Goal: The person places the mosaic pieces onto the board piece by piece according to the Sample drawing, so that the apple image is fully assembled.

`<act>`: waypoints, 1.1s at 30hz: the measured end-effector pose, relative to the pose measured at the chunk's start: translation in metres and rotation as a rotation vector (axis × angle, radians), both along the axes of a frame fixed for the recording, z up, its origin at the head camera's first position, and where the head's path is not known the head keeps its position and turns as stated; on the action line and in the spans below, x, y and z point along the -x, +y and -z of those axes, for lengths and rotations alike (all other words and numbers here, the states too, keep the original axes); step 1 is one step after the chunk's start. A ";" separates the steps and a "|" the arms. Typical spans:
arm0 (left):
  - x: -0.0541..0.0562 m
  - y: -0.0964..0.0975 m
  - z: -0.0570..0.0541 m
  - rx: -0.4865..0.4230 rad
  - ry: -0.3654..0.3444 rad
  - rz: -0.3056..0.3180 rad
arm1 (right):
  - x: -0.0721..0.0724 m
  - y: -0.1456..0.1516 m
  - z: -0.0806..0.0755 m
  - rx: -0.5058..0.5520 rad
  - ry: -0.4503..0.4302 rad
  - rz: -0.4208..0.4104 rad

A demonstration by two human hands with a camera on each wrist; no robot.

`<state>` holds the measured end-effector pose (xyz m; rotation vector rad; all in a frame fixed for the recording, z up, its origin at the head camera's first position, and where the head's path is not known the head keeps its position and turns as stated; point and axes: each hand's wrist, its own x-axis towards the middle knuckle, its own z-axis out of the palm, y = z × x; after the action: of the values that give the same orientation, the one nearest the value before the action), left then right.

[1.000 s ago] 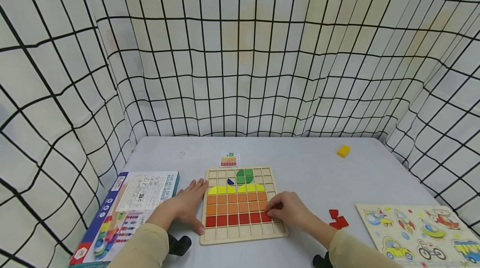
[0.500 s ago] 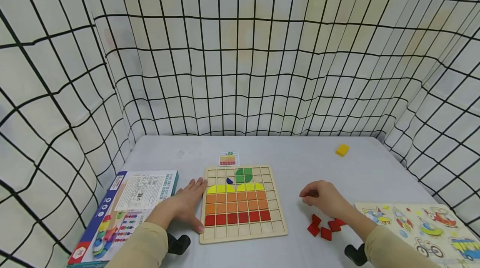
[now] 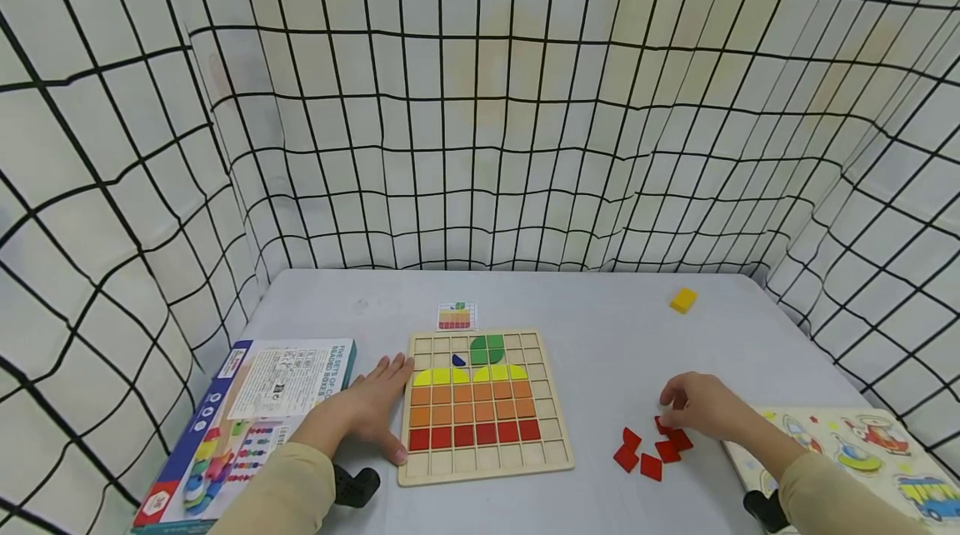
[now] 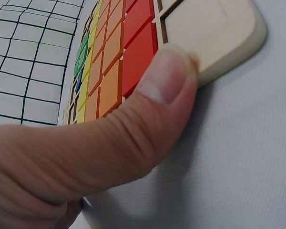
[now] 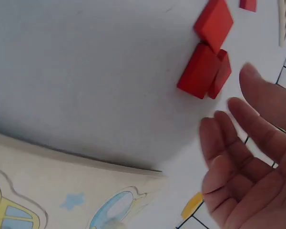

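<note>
My left hand (image 3: 367,412) rests along the left edge of a wooden grid board (image 3: 558,435), fingers stretched out. Its thumb (image 4: 167,76) touches the near-left corner in the left wrist view. Coloured tiles fill rows on the board: red nearest, then orange, yellow, with green pieces and a small blue one beyond. To the right of the board, my right hand (image 3: 705,407) hovers beside several loose red tiles (image 3: 651,467). The right wrist view shows thumb and loosely bent fingers apart, holding nothing, close to a cluster of red tiles (image 5: 200,71).
A pattern card (image 3: 457,317) lies behind the board. On the left is a large printed box (image 3: 281,385); on the right, partly under my right arm, a vehicle picture puzzle (image 3: 862,460). One yellow block (image 3: 683,300) sits far right. Black netting (image 3: 495,147) surrounds the table.
My right hand has left the right end of the board's red row and moved right to the loose red tiles, which are now less covered. The left hand has stayed in place.
</note>
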<state>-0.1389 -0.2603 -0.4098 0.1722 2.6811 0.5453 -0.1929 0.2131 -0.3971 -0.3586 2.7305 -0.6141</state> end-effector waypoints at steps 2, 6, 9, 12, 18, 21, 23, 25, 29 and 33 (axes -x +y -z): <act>0.000 0.000 0.000 -0.001 0.001 0.000 | 0.000 0.000 0.004 -0.037 -0.014 0.007; 0.000 0.000 0.000 -0.006 0.000 -0.001 | 0.000 -0.007 0.004 -0.101 -0.011 0.009; 0.000 0.000 -0.001 -0.009 -0.002 0.000 | -0.004 -0.019 0.000 -0.105 0.018 -0.015; -0.001 0.001 -0.001 -0.010 -0.005 -0.001 | -0.010 -0.032 -0.001 -0.069 0.026 -0.035; -0.001 0.001 -0.001 -0.014 -0.006 -0.006 | -0.020 -0.048 0.004 -0.084 -0.045 -0.008; -0.001 0.001 -0.001 -0.018 -0.008 -0.006 | -0.020 -0.051 0.007 -0.094 -0.052 -0.008; -0.001 0.001 -0.001 -0.017 -0.005 -0.004 | -0.020 -0.053 0.008 -0.093 -0.046 -0.009; -0.002 0.001 -0.001 -0.016 -0.002 -0.002 | -0.019 -0.055 0.009 -0.087 -0.043 -0.014; -0.003 0.000 -0.002 -0.018 0.000 -0.004 | -0.019 -0.059 0.009 -0.072 -0.050 -0.018; -0.003 0.001 -0.003 -0.020 -0.003 -0.006 | -0.020 -0.061 0.009 -0.055 -0.053 -0.013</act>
<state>-0.1364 -0.2597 -0.4067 0.1682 2.6747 0.5735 -0.1733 0.1522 -0.4062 -0.3408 2.6863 -0.5358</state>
